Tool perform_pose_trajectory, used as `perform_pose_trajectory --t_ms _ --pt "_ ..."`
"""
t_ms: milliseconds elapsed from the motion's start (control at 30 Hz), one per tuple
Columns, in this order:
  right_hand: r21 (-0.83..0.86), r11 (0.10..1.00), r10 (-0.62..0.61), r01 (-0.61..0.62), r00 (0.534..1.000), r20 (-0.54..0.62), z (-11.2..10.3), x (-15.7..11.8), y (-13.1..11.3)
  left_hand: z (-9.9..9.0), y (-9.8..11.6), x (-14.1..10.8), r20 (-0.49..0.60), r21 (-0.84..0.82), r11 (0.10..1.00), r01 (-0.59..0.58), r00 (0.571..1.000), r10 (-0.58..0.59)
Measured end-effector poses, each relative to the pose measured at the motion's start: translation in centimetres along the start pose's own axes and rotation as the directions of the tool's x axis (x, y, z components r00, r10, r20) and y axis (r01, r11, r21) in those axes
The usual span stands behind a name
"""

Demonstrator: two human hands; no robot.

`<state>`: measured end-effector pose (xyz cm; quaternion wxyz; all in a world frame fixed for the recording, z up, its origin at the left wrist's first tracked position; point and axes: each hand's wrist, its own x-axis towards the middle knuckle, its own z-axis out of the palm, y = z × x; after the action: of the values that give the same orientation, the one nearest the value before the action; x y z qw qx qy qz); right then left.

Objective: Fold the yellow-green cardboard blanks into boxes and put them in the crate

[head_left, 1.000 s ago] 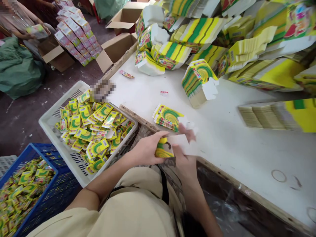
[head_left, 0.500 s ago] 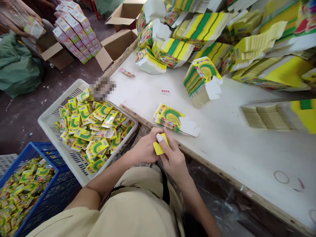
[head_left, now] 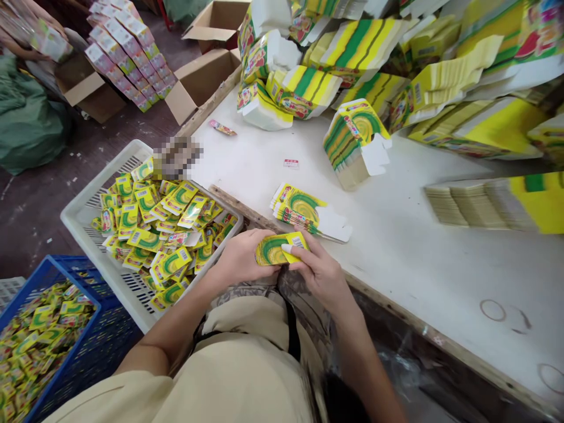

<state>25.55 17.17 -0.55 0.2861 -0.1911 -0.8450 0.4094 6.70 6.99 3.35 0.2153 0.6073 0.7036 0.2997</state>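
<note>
Yellow-green face up now, mostly covered a moment ago: pinches the small box (head_left: pixel 274 249) between left hand (head_left: pixel 245 255) and right hand (head_left: pixel 318 269), above the lap (head_left: pixel 311 329), beside the table (head_left: pixel 388 241); looks almost fully folded

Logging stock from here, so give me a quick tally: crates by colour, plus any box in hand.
Held yellow-green box: 1
White crates: 2, one cut off at the left edge
Blue crate: 1
Total: 4

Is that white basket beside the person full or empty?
Well filled, not empty: yellow packs lie jumbled across most of the white basket, leaving some slotted side bare. Their depth is hidden.
</note>
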Motion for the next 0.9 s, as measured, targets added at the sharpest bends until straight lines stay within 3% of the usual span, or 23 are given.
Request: perform_pose_trajectory --t_ms 167,400,500,567,700,800,900 --pt "0.046 0.997 0.054 -0.059 0.993 0.101 -1.2 0.1 -0.2 -0.2 -0.3 0.1 0.049 -0.003 0.999 -0.041 0.998 0.041" --pt "0.091 0.981 0.185 -0.173 0.972 -0.143 2.2 0.6 -0.9 -0.2 -0.2 0.3 0.01 0.076 0.996 -0.046 0.999 0.045" --pt "0.168 0.96 0.241 -0.222 0.965 -0.106 2.5 1.2 -0.9 -1.5 0.1 0.1 0.056 0.07 0.997 0.031 0.998 -0.035" --pt "0.13 0.966 0.242 -0.223 0.959 -0.15 1.8 1.8 -0.2 -3.2 -0.5 -0.5 0.045 0.118 0.986 0.117 0.991 -0.123" --pt "-0.203 0.92 0.244 -0.336 0.894 -0.375 0.2 3.2 2.6 -8.0 -4.4 -2.6 -0.136 0.373 0.869 0.325 0.946 -0.296" --pt "-0.37 0.854 0.252 -0.365 0.913 -0.32 0.0 3.8 4.4 -10.8 -7.1 -4.3 -0.301 0.516 0.74 0.431 0.9 -0.315" --pt "-0.385 0.849 0.253 -0.361 0.919 -0.304 0.3 4.0 5.0 -10.8 -7.2 -4.7 -0.385 0.434 0.772 0.464 0.871 -0.306"
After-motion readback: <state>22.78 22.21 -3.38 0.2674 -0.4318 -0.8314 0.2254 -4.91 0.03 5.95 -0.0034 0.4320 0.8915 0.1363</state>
